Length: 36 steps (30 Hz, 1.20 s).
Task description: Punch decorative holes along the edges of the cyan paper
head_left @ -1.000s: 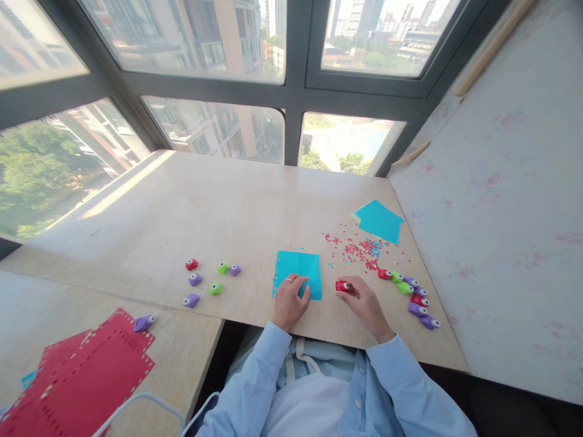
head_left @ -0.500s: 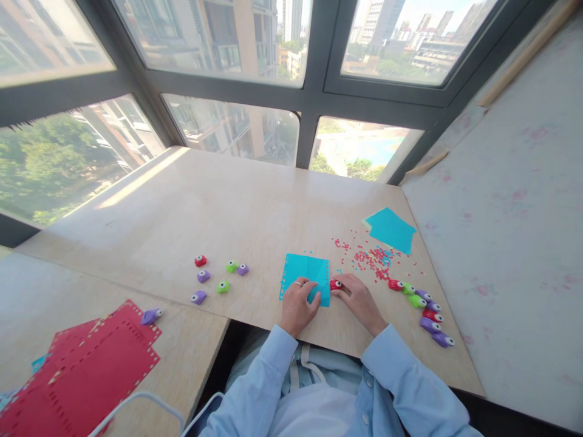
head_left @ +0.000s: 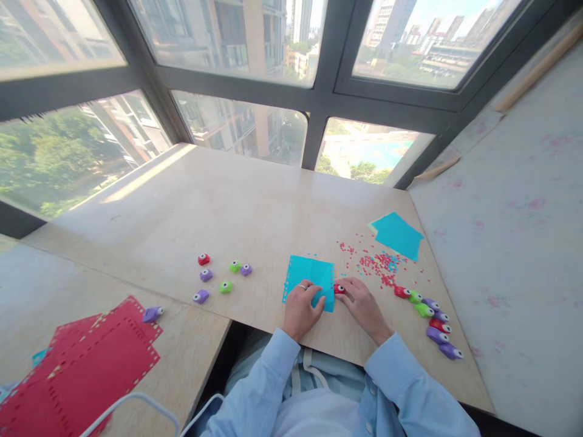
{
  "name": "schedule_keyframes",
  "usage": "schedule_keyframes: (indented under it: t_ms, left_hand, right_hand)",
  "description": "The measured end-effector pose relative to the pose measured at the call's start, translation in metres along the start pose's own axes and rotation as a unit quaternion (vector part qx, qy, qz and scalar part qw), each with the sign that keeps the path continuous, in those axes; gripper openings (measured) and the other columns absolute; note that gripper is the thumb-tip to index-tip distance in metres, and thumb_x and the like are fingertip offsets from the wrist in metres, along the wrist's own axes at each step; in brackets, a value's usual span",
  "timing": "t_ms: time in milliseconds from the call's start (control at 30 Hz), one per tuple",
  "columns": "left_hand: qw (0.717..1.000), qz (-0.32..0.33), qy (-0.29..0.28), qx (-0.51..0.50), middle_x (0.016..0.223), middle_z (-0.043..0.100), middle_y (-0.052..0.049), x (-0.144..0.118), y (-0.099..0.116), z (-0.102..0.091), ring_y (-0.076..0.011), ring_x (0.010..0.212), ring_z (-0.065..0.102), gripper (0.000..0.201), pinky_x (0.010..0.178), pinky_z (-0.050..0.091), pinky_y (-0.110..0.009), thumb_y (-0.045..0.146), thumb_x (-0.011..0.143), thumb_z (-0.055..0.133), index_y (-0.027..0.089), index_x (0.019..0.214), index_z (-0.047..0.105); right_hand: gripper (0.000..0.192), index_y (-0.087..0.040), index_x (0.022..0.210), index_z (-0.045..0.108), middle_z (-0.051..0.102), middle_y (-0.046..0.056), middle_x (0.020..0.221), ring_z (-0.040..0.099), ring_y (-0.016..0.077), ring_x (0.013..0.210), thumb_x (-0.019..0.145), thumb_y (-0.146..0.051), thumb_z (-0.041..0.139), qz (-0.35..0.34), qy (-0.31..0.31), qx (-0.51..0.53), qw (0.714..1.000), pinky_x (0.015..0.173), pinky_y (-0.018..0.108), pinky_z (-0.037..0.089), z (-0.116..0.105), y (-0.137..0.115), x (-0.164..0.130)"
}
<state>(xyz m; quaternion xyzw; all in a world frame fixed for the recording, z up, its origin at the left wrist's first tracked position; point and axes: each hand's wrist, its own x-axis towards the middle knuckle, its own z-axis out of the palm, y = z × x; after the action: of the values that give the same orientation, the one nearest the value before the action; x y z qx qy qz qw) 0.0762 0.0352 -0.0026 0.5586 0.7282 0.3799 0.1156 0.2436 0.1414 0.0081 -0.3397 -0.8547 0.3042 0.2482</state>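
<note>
A blue sheet (head_left: 300,267), holed along its left edge, is pinned to the counter (head_left: 255,212) by the left hand (head_left: 303,309), while a red punch (head_left: 339,289) is held at the opposite edge by the right hand (head_left: 364,306). Red and blue confetti (head_left: 376,265) is scattered near stacked blue paper (head_left: 398,235). Five purple, red and green punches are flanked by others: a row (head_left: 424,310) is ranged at right, and red sheets (head_left: 104,370) are topped by a purple punch (head_left: 152,314).
</note>
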Motion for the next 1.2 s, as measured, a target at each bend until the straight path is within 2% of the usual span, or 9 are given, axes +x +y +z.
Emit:
schedule_keyframes:
  t_ms: [400,667,867,1200]
  left_hand:
    - [1.000,0.001,-0.005,-0.002,0.096,0.068,-0.005,0.001,0.002,-0.003,-0.0193,0.085,0.065,0.015,0.075,0.052,-0.030,0.025,0.083,0.067,0.024,0.097,0.072]
    - [1.000,0.001,-0.004,-0.003,0.098,0.068,-0.005,-0.001,0.001,-0.001,-0.0193,0.086,0.065,0.016,0.076,0.051,-0.030,0.024,0.083,0.067,0.024,0.098,0.071]
    - [1.000,0.008,-0.004,-0.001,0.099,0.068,-0.006,-0.001,0.000,0.000,-0.0191,0.087,0.065,0.016,0.076,0.052,-0.030,0.025,0.083,0.067,0.023,0.099,0.071]
    - [1.000,0.000,-0.015,-0.003,0.099,0.069,-0.006,0.001,0.002,-0.003,-0.0201,0.086,0.065,0.017,0.075,0.052,-0.030,0.023,0.083,0.068,0.022,0.100,0.071]
  right_hand:
    - [0.029,-0.027,0.116,0.068,0.065,0.009,0.112,0.057,0.0300,0.107,0.092,-0.036,0.055,0.019,-0.009,0.034,0.999,0.097,0.051,0.045,0.001,-0.009,-0.004]
    - [0.030,-0.025,0.116,0.068,0.066,0.008,0.117,0.059,0.0268,0.111,0.094,-0.039,0.053,0.026,-0.038,0.054,0.997,0.100,0.048,0.046,-0.006,-0.014,-0.009]
    - [0.030,-0.026,0.112,0.071,0.068,0.007,0.114,0.062,0.0273,0.106,0.092,-0.042,0.055,0.034,-0.074,0.055,0.995,0.097,0.048,0.048,-0.014,-0.015,-0.006]
    - [0.030,-0.028,0.114,0.071,0.068,0.006,0.114,0.062,0.0272,0.106,0.093,-0.040,0.054,0.029,-0.084,0.051,0.995,0.097,0.048,0.048,-0.015,-0.011,-0.005]
